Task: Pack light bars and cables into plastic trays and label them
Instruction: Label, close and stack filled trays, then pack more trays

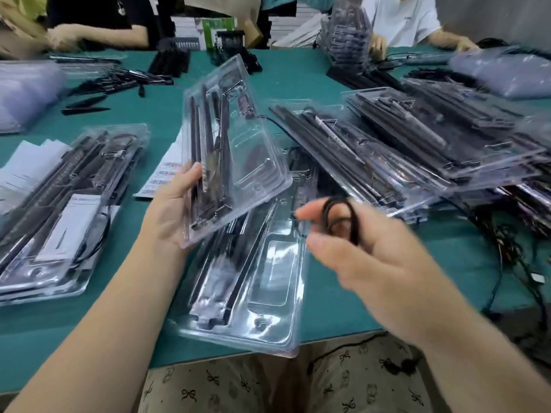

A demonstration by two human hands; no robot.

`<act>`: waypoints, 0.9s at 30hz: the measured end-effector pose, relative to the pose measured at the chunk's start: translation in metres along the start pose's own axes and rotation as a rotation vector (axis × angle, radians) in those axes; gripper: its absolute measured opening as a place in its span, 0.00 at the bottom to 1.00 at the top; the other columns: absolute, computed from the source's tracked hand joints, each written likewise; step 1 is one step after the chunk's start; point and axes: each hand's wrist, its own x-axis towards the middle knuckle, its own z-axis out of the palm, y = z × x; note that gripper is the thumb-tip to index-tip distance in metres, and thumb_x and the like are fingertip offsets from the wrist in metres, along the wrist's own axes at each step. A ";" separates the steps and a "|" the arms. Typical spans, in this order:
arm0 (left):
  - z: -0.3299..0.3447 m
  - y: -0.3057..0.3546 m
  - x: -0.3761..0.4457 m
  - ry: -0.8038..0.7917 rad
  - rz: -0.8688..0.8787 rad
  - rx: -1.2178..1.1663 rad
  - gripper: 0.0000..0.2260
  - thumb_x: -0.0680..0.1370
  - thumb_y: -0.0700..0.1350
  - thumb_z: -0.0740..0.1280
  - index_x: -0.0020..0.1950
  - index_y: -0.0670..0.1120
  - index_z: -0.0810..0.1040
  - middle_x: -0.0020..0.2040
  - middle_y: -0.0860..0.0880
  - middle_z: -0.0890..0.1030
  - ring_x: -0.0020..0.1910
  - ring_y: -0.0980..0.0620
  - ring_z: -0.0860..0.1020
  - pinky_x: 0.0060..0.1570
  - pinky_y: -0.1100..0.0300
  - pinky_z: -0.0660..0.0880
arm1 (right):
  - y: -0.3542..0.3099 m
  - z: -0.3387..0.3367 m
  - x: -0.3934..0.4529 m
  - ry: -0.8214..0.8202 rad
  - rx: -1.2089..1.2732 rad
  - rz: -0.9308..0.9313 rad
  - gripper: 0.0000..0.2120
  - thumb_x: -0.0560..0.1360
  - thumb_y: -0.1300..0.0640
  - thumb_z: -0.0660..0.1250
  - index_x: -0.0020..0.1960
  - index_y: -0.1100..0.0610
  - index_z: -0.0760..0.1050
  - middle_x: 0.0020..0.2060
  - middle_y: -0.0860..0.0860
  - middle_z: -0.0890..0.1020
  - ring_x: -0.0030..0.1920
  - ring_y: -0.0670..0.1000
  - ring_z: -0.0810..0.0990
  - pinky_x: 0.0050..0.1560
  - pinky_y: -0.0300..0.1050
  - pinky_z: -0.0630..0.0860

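Near tray (268, 293): flat on the green table (328, 308), bars seated — we judge it next for cable.
Right hand (357, 251): fingers curled round a coiled black cable (340, 219).
Left hand (170, 210): we grip a lifted tray (238, 150), tilted to take the coil.
Far right: stacked trays (432, 144) — waiting.

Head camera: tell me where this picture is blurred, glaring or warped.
Head view: motion blur smears the right hand and its black cable loop; the left hand and its raised tray read sharper; glare streaks the clear trays on the table; the wide lens bends and softens the edges, including the stacks at right.
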 end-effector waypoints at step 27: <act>-0.010 0.023 -0.004 0.063 0.047 -0.510 0.15 0.56 0.36 0.76 0.41 0.36 0.83 0.38 0.42 0.84 0.33 0.48 0.83 0.30 0.61 0.79 | 0.069 -0.037 0.009 0.195 -0.777 -0.047 0.22 0.74 0.37 0.61 0.54 0.52 0.81 0.48 0.45 0.78 0.50 0.44 0.70 0.53 0.32 0.62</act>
